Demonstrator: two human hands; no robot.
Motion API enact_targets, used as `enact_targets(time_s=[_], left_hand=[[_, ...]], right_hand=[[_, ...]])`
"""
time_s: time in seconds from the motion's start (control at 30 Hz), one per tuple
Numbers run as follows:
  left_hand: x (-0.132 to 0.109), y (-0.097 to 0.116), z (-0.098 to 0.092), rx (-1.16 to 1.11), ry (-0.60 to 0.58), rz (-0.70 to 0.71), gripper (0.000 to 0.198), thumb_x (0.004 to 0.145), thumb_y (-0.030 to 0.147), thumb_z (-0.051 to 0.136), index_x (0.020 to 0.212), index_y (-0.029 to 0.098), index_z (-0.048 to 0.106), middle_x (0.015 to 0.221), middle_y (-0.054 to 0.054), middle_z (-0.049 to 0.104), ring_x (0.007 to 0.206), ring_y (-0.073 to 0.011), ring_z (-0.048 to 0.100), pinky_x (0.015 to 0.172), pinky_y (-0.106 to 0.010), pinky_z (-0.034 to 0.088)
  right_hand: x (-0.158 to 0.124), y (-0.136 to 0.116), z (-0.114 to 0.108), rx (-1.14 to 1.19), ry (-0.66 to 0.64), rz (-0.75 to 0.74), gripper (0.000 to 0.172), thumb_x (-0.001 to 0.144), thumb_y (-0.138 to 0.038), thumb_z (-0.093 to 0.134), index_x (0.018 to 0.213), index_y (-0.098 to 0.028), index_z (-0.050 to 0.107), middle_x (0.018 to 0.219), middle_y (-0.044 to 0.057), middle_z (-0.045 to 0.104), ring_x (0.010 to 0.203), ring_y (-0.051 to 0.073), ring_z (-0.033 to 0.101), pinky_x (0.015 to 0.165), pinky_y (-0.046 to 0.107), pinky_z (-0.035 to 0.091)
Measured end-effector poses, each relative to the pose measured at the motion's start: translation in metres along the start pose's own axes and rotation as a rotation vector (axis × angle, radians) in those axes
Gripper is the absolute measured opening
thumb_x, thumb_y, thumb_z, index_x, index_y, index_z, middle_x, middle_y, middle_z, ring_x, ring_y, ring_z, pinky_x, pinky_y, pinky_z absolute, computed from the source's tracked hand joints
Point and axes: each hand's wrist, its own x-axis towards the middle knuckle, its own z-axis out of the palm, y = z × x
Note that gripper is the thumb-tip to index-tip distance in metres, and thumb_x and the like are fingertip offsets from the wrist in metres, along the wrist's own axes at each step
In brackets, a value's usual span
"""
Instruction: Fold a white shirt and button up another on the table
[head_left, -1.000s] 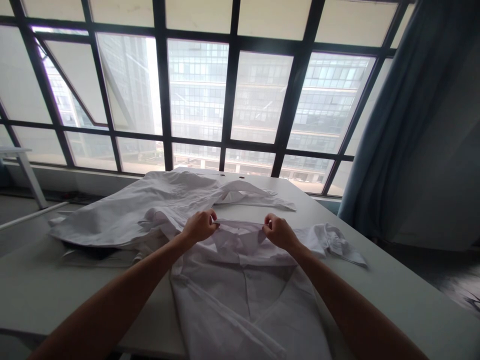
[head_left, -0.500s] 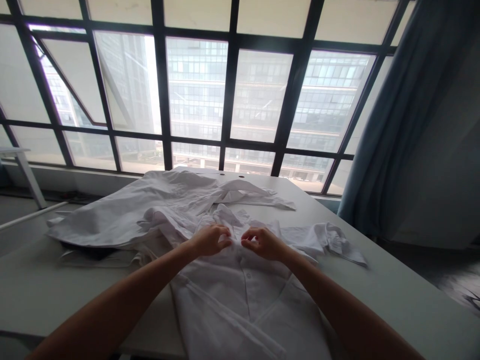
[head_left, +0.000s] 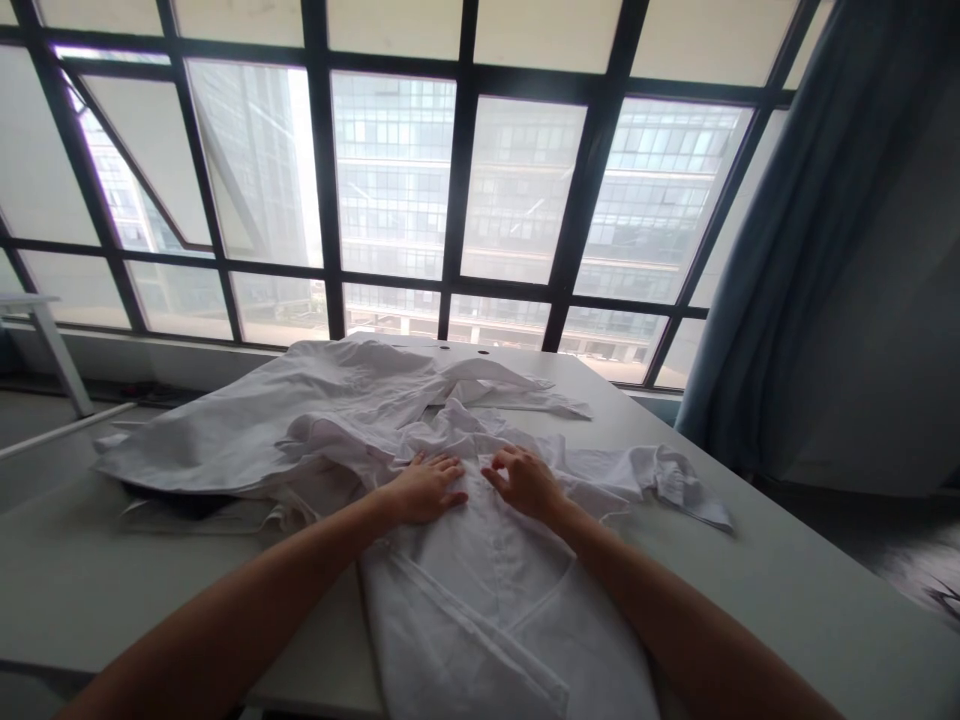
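A white button-up shirt [head_left: 517, 610] lies front side up before me, its collar end away from me and its long sleeves folded across the front. My left hand [head_left: 429, 488] rests flat on the upper chest, left of the button placket, with fingers spread and nothing held. Just right of the placket is my right hand [head_left: 525, 483], fingers loosely bent, thumb and fingertips a little apart over the cloth. I see no fabric caught between them.
More white garments [head_left: 300, 400] lie heaped on the white table [head_left: 787, 590], behind and left of the shirt. Something dark shows beneath them. A large framed window [head_left: 394, 180] stands beyond the table, with a blue-grey curtain [head_left: 780, 260] at right.
My left hand has gone from curled fingers to lying flat on the shirt. My right hand's fingers have loosened slightly near the placket. The shirt front has shifted slightly and looks flatter.
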Motion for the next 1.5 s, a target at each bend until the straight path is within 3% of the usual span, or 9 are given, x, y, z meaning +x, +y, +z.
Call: enact_targets(time_s=[0.13,0.33,0.47,0.63,0.93,1.1,1.3,1.4,1.5], left_hand=[[0.001,-0.002,0.003,-0.003,0.038,0.019,0.046,0.097,0.044,0.051,0.136,0.020,0.053,0.148,-0.016,0.046,0.140,-0.0324,0.036,0.116,-0.054,0.018],[0.002,0.000,0.005,-0.022,0.078,-0.004,0.044,0.093,0.043,0.056,0.132,0.021,0.057,0.145,-0.015,0.049,0.137,-0.0322,0.041,0.115,-0.053,0.021],[0.002,0.014,-0.004,-0.037,0.181,0.034,0.036,0.089,0.038,0.063,0.123,0.025,0.065,0.131,-0.011,0.062,0.120,-0.0298,0.056,0.107,-0.043,0.035],[0.003,0.031,-0.012,-0.206,0.337,0.026,0.022,0.089,0.037,0.062,0.089,0.019,0.075,0.089,-0.008,0.071,0.082,-0.0231,0.065,0.078,-0.030,0.046],[0.007,0.028,0.001,-0.340,0.323,-0.045,0.023,0.085,0.032,0.058,0.083,0.017,0.075,0.068,-0.003,0.068,0.063,-0.0175,0.059,0.059,-0.024,0.040],[0.007,0.029,0.002,-0.353,0.322,-0.046,0.020,0.084,0.029,0.059,0.084,0.019,0.076,0.067,-0.002,0.067,0.061,-0.0157,0.057,0.060,-0.023,0.038],[0.006,0.030,0.001,-0.371,0.355,-0.008,0.020,0.087,0.030,0.057,0.084,0.018,0.072,0.071,-0.002,0.066,0.061,-0.0145,0.055,0.059,-0.023,0.037],[0.005,0.029,0.001,-0.378,0.318,-0.053,0.018,0.085,0.029,0.059,0.082,0.017,0.071,0.067,-0.001,0.065,0.061,-0.0152,0.057,0.056,-0.023,0.035],[0.004,0.029,-0.001,-0.348,0.283,-0.073,0.015,0.082,0.026,0.060,0.078,0.016,0.071,0.065,-0.001,0.064,0.060,-0.0149,0.056,0.055,-0.022,0.034]], right_hand=[[-0.003,-0.026,-0.003,-0.055,-0.093,0.121,0.036,0.086,-0.053,0.061,0.083,-0.019,0.069,0.080,0.011,0.072,0.076,0.024,0.067,0.068,0.030,0.044],[0.003,-0.017,0.003,-0.032,-0.123,0.221,0.020,0.083,-0.028,0.056,0.080,-0.017,0.071,0.082,0.012,0.073,0.075,0.023,0.066,0.064,0.028,0.043],[0.006,-0.004,0.004,0.265,-0.119,0.192,0.016,0.079,-0.022,0.056,0.067,-0.017,0.065,0.064,0.004,0.067,0.063,0.017,0.062,0.059,0.025,0.043],[0.004,-0.003,0.005,0.827,-0.121,0.202,0.019,0.080,-0.034,0.059,0.073,-0.018,0.064,0.061,0.000,0.064,0.057,0.015,0.063,0.053,0.024,0.049],[-0.001,-0.009,0.004,1.002,-0.250,0.318,0.013,0.075,-0.029,0.066,0.072,-0.019,0.058,0.058,-0.002,0.064,0.059,0.015,0.065,0.054,0.022,0.049],[0.001,-0.001,0.008,0.853,-0.300,0.277,0.008,0.077,-0.022,0.057,0.071,-0.018,0.059,0.057,-0.002,0.061,0.050,0.012,0.059,0.044,0.019,0.038],[0.004,0.008,0.007,0.355,-0.174,0.114,0.013,0.075,-0.019,0.054,0.066,-0.017,0.063,0.058,-0.001,0.060,0.056,0.013,0.056,0.053,0.022,0.038],[0.002,0.008,-0.007,0.082,-0.131,0.209,0.011,0.072,-0.024,0.060,0.064,-0.018,0.064,0.066,0.005,0.066,0.067,0.019,0.061,0.058,0.027,0.039],[-0.002,0.006,-0.023,-0.096,-0.217,0.334,0.007,0.071,-0.025,0.063,0.069,-0.019,0.067,0.076,0.010,0.070,0.079,0.026,0.064,0.062,0.030,0.040]])
